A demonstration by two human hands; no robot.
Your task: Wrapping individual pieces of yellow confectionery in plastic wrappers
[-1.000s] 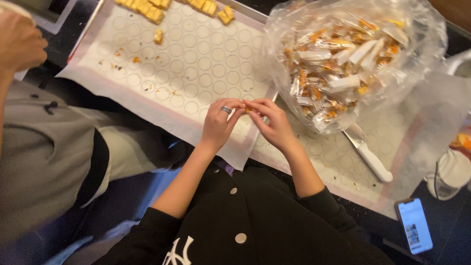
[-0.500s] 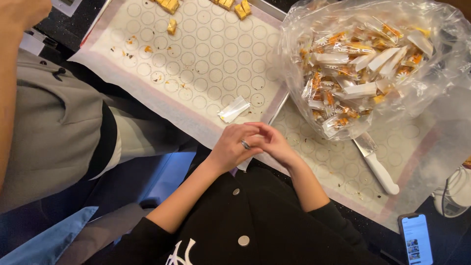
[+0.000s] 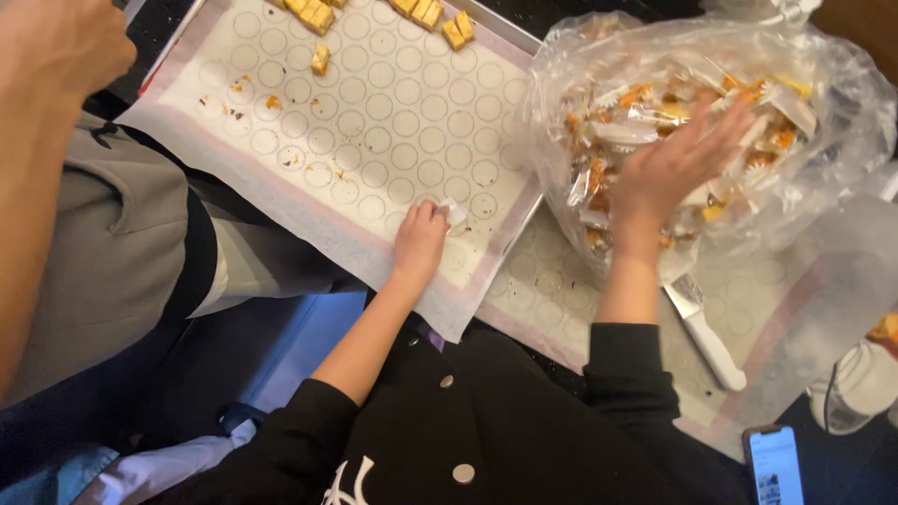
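Under the left hand (image 3: 418,240): a white baking mat (image 3: 393,103) with rings printed on it. Fingers bent, tips pinching a small clear wrapper (image 3: 456,214) flat on that mat. Past the fingertips, far up the mat: small yellow candy squares (image 3: 318,14) and a few crumbs. Off to the side of this hand: another person's arm (image 3: 47,112) and grey clothes.

Up and away from the body: right hand (image 3: 675,161), fingers spread wide, palm down, holding nothing, pressed into a big clear plastic bag (image 3: 823,122). Inside the bag, all around the hand: lots of wrapped candies (image 3: 636,103), white and orange. Just below the wrist: a knife (image 3: 703,327) with a white handle on a second mat. Nearer the body, past the knife: a phone (image 3: 774,465) on the dark bench (image 3: 847,468).
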